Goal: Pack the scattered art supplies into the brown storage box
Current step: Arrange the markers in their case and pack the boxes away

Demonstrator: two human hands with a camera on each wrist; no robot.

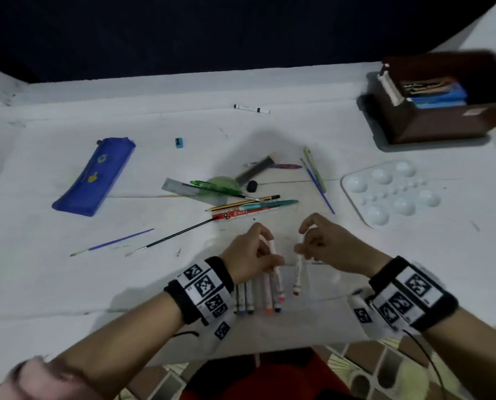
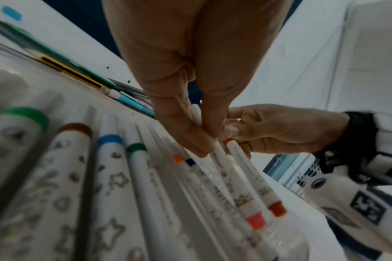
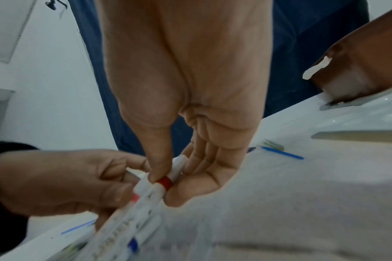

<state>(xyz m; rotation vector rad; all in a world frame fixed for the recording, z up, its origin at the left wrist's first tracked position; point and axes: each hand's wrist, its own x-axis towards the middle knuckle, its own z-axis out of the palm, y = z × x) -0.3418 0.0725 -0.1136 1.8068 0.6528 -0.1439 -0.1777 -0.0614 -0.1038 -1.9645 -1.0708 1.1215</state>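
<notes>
Left hand (image 1: 252,252) pinches a pink-tipped marker (image 1: 276,272) in the marker row (image 1: 258,295), right hand (image 1: 321,243) pinches a red one (image 1: 298,272); best bunch all markers first, box (image 1: 442,111) sits far right.

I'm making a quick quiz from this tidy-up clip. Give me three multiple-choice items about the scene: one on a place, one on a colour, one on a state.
1. Where is the brown storage box on the table?
A. far right corner
B. near left edge
C. centre

2. What colour is the pencil case?
A. red
B. blue
C. yellow

3. What is the right hand doing?
A. lying flat and open
B. pinching a marker with red bands
C. holding the paint palette

Answers:
1 A, the head view shows it at the far right corner.
2 B, it is blue all over apart from small yellow marks.
3 B, the right wrist view shows the thumb and fingers closed on the marker's red band.
</notes>
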